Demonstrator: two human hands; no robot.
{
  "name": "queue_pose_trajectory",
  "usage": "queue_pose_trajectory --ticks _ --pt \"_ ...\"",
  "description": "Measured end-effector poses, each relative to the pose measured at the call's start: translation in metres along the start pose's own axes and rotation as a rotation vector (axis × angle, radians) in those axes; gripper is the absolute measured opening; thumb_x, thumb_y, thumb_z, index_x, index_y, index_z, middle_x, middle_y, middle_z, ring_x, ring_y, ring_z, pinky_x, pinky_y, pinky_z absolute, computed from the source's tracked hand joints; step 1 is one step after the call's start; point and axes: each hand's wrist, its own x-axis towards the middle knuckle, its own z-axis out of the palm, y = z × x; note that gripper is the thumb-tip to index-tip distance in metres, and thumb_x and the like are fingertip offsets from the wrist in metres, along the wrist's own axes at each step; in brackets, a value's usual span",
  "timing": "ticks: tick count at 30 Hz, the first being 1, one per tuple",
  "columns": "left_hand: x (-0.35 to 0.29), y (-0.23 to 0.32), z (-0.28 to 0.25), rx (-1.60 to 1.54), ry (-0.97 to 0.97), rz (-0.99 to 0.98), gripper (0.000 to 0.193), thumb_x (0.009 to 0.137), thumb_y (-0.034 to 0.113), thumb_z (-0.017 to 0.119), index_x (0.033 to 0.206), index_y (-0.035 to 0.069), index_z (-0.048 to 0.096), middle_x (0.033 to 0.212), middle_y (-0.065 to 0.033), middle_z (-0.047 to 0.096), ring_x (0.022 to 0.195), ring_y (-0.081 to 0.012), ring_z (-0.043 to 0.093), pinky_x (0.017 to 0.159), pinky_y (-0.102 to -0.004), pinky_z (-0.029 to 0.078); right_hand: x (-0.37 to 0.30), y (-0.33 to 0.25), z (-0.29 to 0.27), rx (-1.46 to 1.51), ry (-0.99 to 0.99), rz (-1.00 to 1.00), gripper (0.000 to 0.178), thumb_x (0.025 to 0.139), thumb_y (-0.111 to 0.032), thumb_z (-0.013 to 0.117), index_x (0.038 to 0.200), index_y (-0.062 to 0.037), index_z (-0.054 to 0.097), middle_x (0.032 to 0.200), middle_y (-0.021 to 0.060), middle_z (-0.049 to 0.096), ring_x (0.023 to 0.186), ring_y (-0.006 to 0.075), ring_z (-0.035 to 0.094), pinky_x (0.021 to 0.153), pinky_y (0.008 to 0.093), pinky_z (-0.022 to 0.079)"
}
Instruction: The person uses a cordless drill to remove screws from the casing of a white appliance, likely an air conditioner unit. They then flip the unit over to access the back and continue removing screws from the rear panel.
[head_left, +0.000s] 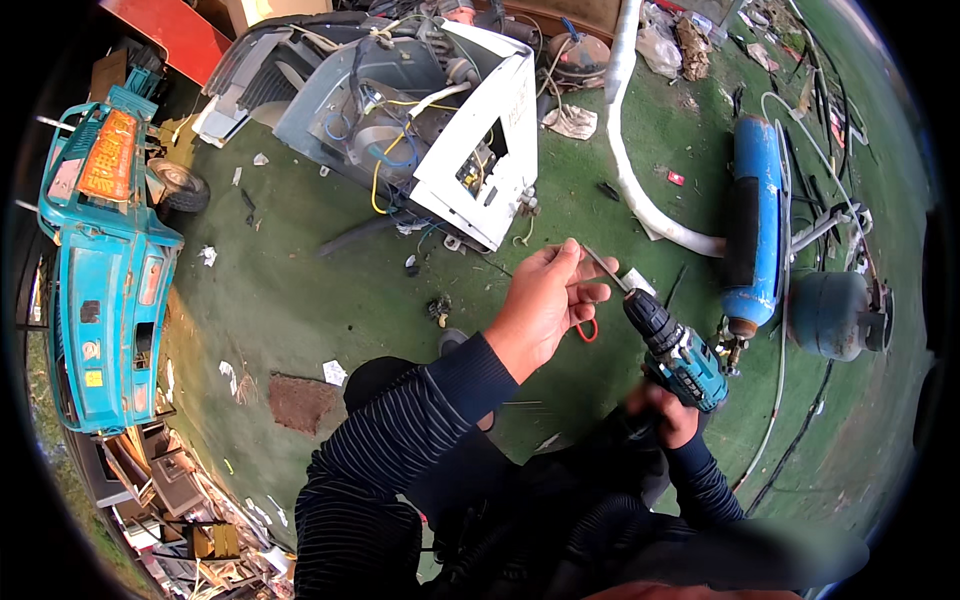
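My right hand (672, 418) is wrapped round the grip of a teal and black cordless drill (697, 378), which points up and to the left. From its black chuck a long thin bit (604, 268) sticks out. Beside that bit is my left hand (548, 305), its fingers half curled and apart; whether they touch the bit I cannot tell. A red loop (588, 331) shows just below the left fingers, and what it belongs to is hidden. Ahead stands an opened appliance with a white panel (512, 135), its wires and inner parts exposed.
A blue gas cylinder (756, 215) lies to the right, near a smaller grey-blue tank (835, 316) and hoses. A thick white pipe (630, 175) curves across the green floor (330, 290). On the left are a teal vehicle-like body (108, 310) and piled scrap (200, 510).
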Motion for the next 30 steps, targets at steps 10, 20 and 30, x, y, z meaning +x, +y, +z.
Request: queue_pose_trajectory --ticks 10,20,30 --pt "0.011 -0.019 0.003 -0.258 -0.028 -0.354 0.022 0.107 0.03 0.051 0.105 0.009 0.055 0.099 -0.0123 0.071 0.077 -0.0146 0.069 0.067 -0.0293 0.059 -0.061 -0.105 0.084 0.125 0.495 0.514 0.043 0.083 -0.016 0.066 0.119 0.0057 0.056 0.076 0.0134 0.06 0.069 0.0287 0.064 0.07 0.0409 0.054" --pt "-0.063 0.035 -0.027 -0.401 0.183 -0.158 0.018 0.105 0.028 0.056 0.105 0.01 0.06 0.093 -0.0078 0.07 0.071 -0.0119 0.065 0.066 -0.0291 0.057 -0.046 -0.178 0.174 0.684 0.482 0.978 0.032 0.087 -0.019 0.066 0.114 -0.003 0.058 0.078 0.0073 0.06 0.073 0.0249 0.063 0.069 0.0442 0.054" --pt "-0.157 0.251 0.034 0.002 0.261 0.319 0.017 0.106 0.021 0.054 0.111 0.005 0.058 0.095 -0.01 0.07 0.069 -0.0095 0.063 0.065 -0.0251 0.052 0.001 -0.29 0.295 -0.095 0.34 0.833 0.043 0.087 -0.04 0.08 0.091 -0.0017 0.06 0.072 0.0066 0.063 0.06 0.0171 0.063 0.056 0.0303 0.054"
